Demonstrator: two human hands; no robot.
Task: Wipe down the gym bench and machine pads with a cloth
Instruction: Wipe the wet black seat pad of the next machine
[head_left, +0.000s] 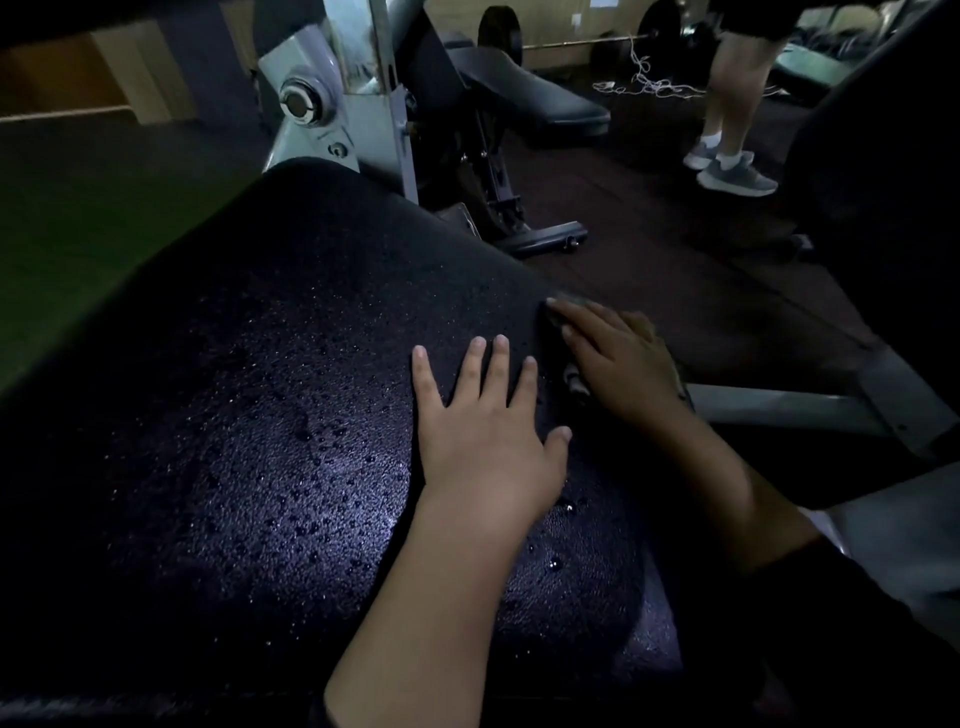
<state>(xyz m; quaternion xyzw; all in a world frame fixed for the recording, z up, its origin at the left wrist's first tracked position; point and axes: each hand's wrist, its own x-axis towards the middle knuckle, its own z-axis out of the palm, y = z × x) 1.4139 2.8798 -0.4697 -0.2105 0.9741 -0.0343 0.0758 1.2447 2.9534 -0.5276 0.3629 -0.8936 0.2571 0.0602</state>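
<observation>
We see a large black textured vinyl pad (270, 415) beaded with water droplets; its near and left edges run out of view. Our left hand (488, 431) lies flat on it, fingers straight and spread, holding nothing. Our right hand (618, 364) presses on the pad's right edge over a dark cloth (563, 306), mostly hidden beneath the fingers; only a greyish fringe shows, so we cannot tell its shape. Behind stands a grey metal machine frame (358, 104). A second person's legs (737, 104) are cut off above the knee.
</observation>
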